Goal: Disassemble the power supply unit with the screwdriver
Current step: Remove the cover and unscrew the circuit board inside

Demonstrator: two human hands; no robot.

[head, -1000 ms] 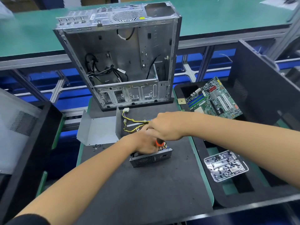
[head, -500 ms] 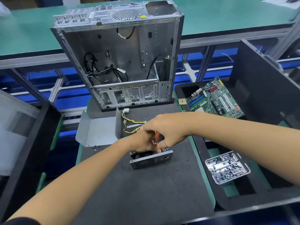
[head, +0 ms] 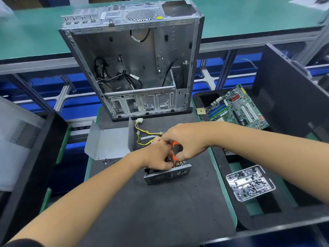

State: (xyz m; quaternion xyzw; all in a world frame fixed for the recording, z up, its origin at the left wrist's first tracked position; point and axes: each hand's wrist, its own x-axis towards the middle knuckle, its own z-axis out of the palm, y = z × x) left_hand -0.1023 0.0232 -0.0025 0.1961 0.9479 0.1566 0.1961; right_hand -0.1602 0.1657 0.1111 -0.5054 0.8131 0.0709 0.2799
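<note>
- The right hand (head: 187,139) grips the orange-and-black screwdriver (head: 176,150) by its handle, tip pointed down into the open power supply unit (head: 167,174).
- The left hand (head: 158,156) sits just beside it, touching the right hand, its fingers curled down into the unit; whether they pinch a part, the shaft or only brace the casing I cannot tell.
- The unit lies directly under both hands on the dark worktop (head: 160,211), vented side towards the camera.
- To do this step well, I judge: keep the shaft square to the screw, press down firmly, and hold the casing steady so the tip does not slip.
- The tip, the screw and the board inside are hidden by the hands.
- Beyond the hands: yellow wires (head: 142,131), the removed metal cover (head: 108,143), loose screws (head: 106,160) beside it, and the computer case (head: 135,59).
- Right of the hands, a screw tray (head: 250,182) and a motherboard (head: 236,107).
</note>
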